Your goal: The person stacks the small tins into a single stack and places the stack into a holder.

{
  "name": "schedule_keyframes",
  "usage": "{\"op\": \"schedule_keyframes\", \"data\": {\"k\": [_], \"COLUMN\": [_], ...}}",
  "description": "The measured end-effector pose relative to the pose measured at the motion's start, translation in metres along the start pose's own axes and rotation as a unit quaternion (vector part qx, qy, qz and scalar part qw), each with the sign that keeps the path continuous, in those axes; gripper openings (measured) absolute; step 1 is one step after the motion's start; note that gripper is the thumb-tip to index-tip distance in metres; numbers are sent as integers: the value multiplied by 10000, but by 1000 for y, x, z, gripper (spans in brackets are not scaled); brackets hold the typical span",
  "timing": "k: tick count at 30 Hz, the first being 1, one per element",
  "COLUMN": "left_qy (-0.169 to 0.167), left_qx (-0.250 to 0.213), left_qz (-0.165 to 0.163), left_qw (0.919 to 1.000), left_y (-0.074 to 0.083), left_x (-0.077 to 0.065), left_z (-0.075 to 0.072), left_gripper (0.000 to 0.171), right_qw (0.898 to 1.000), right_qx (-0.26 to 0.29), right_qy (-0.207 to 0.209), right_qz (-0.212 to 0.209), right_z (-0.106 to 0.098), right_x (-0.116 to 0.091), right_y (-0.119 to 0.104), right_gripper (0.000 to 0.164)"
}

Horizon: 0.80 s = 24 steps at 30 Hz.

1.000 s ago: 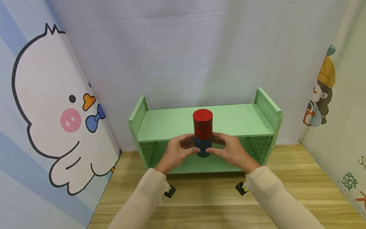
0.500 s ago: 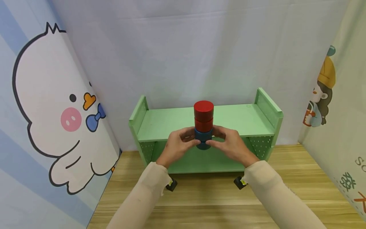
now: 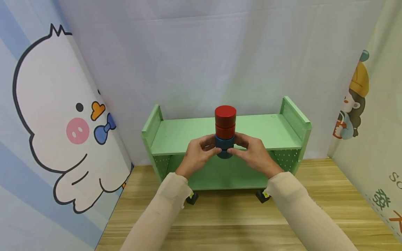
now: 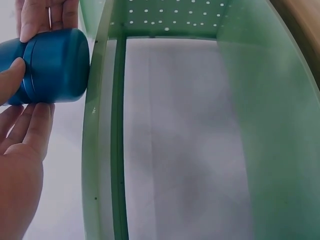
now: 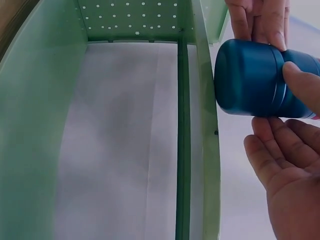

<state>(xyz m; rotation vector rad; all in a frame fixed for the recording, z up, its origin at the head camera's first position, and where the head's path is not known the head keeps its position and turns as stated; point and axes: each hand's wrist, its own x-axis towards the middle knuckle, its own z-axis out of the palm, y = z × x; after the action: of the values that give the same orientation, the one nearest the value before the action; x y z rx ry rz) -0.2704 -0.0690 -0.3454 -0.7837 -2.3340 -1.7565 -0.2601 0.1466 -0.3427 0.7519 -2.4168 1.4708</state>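
A red metal canister [image 3: 225, 120] stands on top of a blue metal canister [image 3: 224, 143], the pair upright in front of the green shelf's upper board. My left hand [image 3: 197, 154] grips the blue canister from the left, thumb in front and fingers behind. From the right, my right hand [image 3: 255, 154] holds the same canister in a mirrored grasp. In the left wrist view the blue canister [image 4: 57, 65] has its rounded bottom close to the upper board's edge. The right wrist view shows the blue canister [image 5: 250, 77] likewise; whether it touches the edge I cannot tell.
The green two-level shelf [image 3: 185, 136] has raised side panels, with perforated sides on its lower level. It stands on a wood-grain table [image 3: 226, 223] against a pale curtain [image 3: 194, 62]. Printed cartoon cloths hang at left and right.
Both hands have raised the stacked canisters from in front of the lower level to the height of the upper board, drifting slightly right. The shelf has not moved.
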Motion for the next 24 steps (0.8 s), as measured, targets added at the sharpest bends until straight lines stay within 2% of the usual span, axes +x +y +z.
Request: {"op": "schedule_keyframes", "data": {"k": [4,10,19,24], "left_qy": [84,183,311,460], "left_qx": [40,109,65,95], "left_qz": [-65,-152,-315,-237], "left_qw": [9999,9997,9990,9986], "left_y": [-1,-3,-1,-2], "left_x": [4,9,16,19], "left_z": [2,6,10,15], "left_gripper": [50,50,50,50], "right_qw": [10000,9999,9991,9989], "right_qx": [61,-163,-312,-370], "right_qy": [4,14,-81,-35], "right_qz": [23,32,266,284], "right_z": [-1,-2,-4,-4], "right_x": [3,9,17,20], "right_y": [1,3,4,6], "right_gripper": [57,56,57,57]}}
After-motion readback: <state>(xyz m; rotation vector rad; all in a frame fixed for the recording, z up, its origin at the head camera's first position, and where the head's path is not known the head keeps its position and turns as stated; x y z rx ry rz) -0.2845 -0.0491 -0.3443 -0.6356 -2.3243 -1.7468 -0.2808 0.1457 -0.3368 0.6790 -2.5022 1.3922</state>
